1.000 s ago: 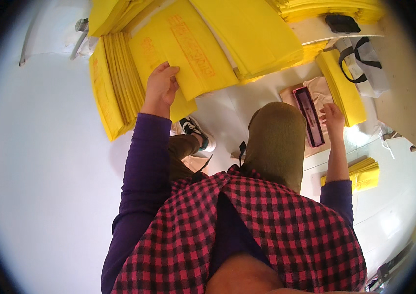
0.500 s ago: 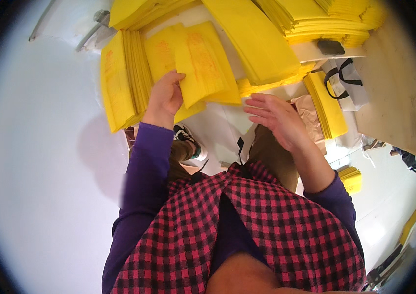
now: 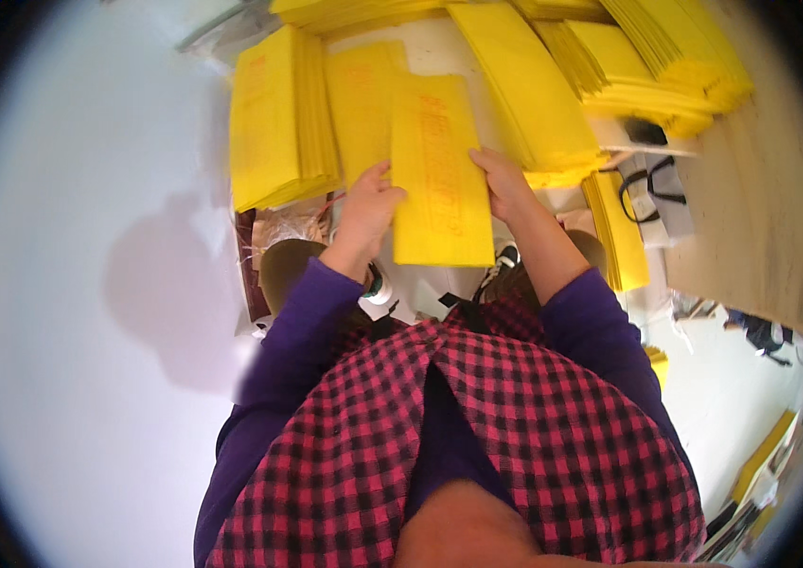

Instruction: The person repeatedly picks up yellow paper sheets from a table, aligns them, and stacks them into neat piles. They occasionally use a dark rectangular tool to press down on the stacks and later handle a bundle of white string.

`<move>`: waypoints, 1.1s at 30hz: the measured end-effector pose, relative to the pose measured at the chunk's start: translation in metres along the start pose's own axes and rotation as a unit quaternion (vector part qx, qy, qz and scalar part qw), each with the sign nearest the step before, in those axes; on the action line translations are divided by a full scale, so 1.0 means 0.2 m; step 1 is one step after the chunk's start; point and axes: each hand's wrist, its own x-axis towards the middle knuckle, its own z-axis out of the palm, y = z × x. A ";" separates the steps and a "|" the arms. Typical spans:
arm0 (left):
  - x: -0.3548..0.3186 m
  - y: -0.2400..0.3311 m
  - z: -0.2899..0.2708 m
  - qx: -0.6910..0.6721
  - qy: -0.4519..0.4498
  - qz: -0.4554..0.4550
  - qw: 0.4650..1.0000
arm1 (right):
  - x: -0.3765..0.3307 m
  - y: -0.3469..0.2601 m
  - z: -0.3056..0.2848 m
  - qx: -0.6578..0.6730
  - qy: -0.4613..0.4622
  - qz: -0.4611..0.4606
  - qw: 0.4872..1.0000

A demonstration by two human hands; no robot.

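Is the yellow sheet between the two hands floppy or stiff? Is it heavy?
The yellow sheet may be a bit stiff, because it looks flat with straight edges. It's probably light, since the left hand and right hand hold just its sides. It likely won't roll, because nothing about it looks round.

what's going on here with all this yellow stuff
A person in a red-and-black checked apron holds a flat yellow piece with red printing upright in view, left hand at its left edge and right hand at its right. It partly covers another printed yellow piece behind it. A thick yellow stack stands to the left, and more yellow stacks lie to the right.
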 end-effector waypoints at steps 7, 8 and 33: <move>-0.12 0.14 0.01 0.022 -0.012 0.075 0.997 | -0.22 -0.16 0.26 -0.168 0.014 -0.182 0.969; -0.15 0.18 0.01 0.024 -0.017 0.093 0.995 | -0.25 -0.19 0.30 -0.174 0.011 -0.205 0.963; 0.19 0.53 -1.20 -0.062 0.060 0.149 0.985 | 0.66 0.05 1.45 -0.488 -0.048 -0.119 0.864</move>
